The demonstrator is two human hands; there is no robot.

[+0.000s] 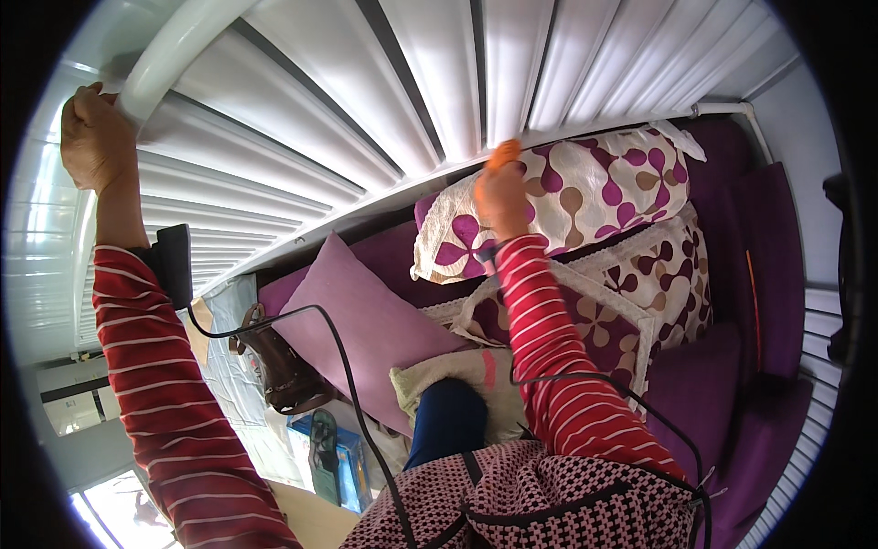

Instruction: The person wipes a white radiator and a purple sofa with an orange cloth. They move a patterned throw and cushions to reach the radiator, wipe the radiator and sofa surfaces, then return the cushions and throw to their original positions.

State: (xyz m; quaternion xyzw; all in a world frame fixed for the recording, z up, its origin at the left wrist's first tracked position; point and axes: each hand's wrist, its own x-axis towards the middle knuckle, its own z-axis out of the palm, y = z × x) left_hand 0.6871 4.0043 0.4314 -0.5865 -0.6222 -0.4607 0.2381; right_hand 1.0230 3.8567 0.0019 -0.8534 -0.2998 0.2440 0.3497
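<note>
My left hand [99, 141] is raised at the far left, its fingers curled around the lower end of a thick white tube [182, 58]. My right hand [504, 202], slightly blurred, grips a small orange cloth or sponge [504, 155]. The orange piece meets the lower edge of a white slatted panel [446, 82], close to where the slats end. Just beneath that hand lies a cream cushion [603, 182] with purple and brown petal shapes.
Below are a plain mauve pillow [370, 316], more patterned cushions [665, 274] and purple upholstery [693, 370]. A brown leather bag [291, 374] lies beside the pillow. A dark sandal [324, 446] rests on a blue box [353, 466]. A black cable [343, 357] loops between my arms.
</note>
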